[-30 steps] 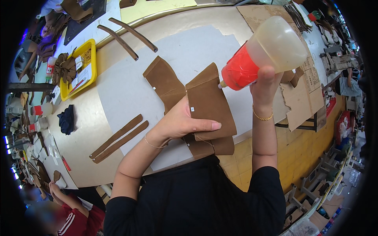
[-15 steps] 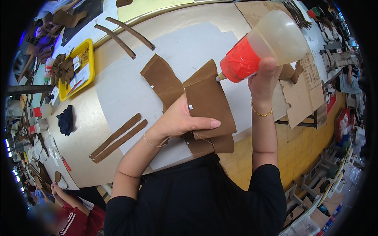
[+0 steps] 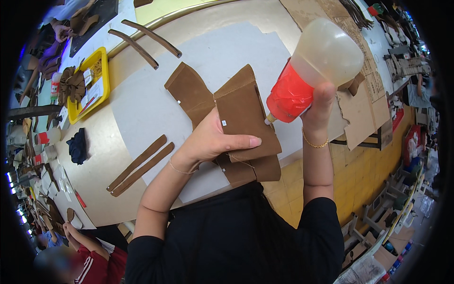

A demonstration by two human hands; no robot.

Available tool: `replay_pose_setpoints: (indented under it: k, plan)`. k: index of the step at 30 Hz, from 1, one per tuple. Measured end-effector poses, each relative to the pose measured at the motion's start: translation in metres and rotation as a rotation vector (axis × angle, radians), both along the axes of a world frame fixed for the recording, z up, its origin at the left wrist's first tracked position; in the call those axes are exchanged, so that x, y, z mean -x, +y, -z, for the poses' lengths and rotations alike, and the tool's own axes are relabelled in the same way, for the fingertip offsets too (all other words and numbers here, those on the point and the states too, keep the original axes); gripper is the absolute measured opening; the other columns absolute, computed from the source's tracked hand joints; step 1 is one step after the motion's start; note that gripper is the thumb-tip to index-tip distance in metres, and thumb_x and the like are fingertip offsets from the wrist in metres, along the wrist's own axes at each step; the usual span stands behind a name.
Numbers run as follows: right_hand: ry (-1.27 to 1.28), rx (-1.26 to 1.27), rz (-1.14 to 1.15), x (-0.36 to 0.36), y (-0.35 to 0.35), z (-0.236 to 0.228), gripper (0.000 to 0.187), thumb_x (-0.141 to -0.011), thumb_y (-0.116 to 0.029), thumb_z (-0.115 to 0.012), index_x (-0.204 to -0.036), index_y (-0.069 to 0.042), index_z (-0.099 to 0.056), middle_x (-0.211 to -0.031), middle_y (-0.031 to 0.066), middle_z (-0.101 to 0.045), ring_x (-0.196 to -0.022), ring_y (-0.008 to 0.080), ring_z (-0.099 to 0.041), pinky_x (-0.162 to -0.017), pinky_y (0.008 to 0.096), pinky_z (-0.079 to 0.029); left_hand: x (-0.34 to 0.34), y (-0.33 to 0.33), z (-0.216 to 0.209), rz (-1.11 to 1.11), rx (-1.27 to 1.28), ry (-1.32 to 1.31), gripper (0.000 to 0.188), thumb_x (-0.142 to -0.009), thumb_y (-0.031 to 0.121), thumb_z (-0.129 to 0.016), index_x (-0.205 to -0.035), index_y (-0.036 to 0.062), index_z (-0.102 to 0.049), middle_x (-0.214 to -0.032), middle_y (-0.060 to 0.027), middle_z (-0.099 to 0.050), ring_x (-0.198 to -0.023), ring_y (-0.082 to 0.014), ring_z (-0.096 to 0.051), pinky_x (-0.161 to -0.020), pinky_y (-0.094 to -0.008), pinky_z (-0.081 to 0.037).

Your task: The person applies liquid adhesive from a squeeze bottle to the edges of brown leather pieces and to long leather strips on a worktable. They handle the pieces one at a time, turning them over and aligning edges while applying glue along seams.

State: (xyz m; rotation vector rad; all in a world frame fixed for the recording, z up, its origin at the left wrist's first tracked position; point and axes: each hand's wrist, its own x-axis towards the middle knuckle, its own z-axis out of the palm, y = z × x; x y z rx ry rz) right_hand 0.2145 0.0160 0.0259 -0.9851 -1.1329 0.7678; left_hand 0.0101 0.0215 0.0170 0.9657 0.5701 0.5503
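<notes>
A brown leather-like piece [image 3: 243, 111] with a stitched seam and a small white label is gripped by my left hand [image 3: 213, 137], thumb on top and fingers hidden beneath. My right hand [image 3: 319, 106] is closed around a translucent squeeze bottle [image 3: 326, 52] wrapped in red tape. Tilted downward, its nozzle touches or nearly touches the right edge of the held piece. A similar brown piece [image 3: 189, 87] lies on the table to the left, partly under my hand. Another brown section [image 3: 262, 169] shows below the held one, with a loose thread by it.
Two brown strips [image 3: 142, 163] lie left of my forearm, and two darker strips [image 3: 151, 38] lie farther back. A yellow tray [image 3: 105, 85] holds papers and brown scraps, near a dark cloth [image 3: 78, 146]. Cardboard [image 3: 362, 111] covers the table's right end. A person in red [image 3: 101, 253] sits at lower left.
The bottle's nozzle has moved down along the right edge of the brown piece, toward me. My left hand and the piece have shifted slightly left.
</notes>
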Motion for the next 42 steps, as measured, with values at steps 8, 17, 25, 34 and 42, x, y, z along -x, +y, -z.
replay_pose_setpoints:
  k: [8,17,25,34,42]
  plan:
    - [0.119,0.166,-0.024,-0.01,-0.024,0.016,0.094,-0.074,-0.075,-0.056,-0.123,0.005,-0.045,-0.103,0.015,-0.061,-0.084,0.0229,-0.065,-0.069,0.0341,-0.057,-0.002,-0.002,0.004,-0.089,0.003,-0.044,0.045,-0.075,0.007,-0.077,-0.115,0.0018,-0.056,-0.105,-0.0035,-0.062,-0.097,-0.0113,-0.058,-0.085,-0.0279,-0.048]
    - [0.56,0.146,-0.256,-0.045,0.008,-0.017,0.095,-0.072,-0.079,-0.053,-0.115,0.005,-0.046,-0.093,0.0152,-0.061,-0.076,0.0236,-0.064,-0.06,0.0335,-0.056,-0.007,0.01,0.003,-0.151,-0.274,0.166,0.034,-0.081,0.019,-0.075,-0.102,-0.0048,-0.062,-0.1,-0.0063,-0.065,-0.09,-0.012,-0.059,-0.083,-0.026,-0.048]
    - [0.121,-0.054,0.036,-0.036,0.048,-0.008,0.062,-0.084,-0.062,-0.056,-0.108,-0.005,-0.051,-0.094,0.0047,-0.056,-0.086,0.0142,-0.057,-0.073,0.0308,-0.05,-0.008,0.025,0.007,-0.055,-0.228,0.152,0.046,-0.078,0.011,-0.075,-0.116,-0.0029,-0.052,-0.107,-0.0089,-0.063,-0.1,-0.016,-0.059,-0.089,-0.0306,-0.047]
    - [0.012,-0.143,-0.103,-0.042,0.084,0.002,0.063,-0.088,-0.059,-0.053,-0.114,-0.003,-0.051,-0.098,0.0028,-0.059,-0.087,0.0086,-0.059,-0.073,0.0264,-0.051,-0.003,0.019,-0.001,0.029,-0.071,0.019,0.059,-0.074,0.007,-0.076,-0.125,0.0006,-0.047,-0.116,-0.0076,-0.059,-0.108,-0.0165,-0.056,-0.094,-0.0323,-0.044]
    - [-0.044,-0.125,-0.097,-0.041,0.092,0.005,0.061,-0.087,-0.058,-0.055,-0.109,-0.002,-0.052,-0.096,0.0018,-0.059,-0.083,0.0062,-0.057,-0.069,0.0232,-0.049,0.0,0.016,-0.006,0.024,-0.034,-0.004,0.06,-0.073,0.008,-0.077,-0.125,0.001,-0.047,-0.115,-0.0071,-0.059,-0.108,-0.0164,-0.055,-0.095,-0.0322,-0.044]
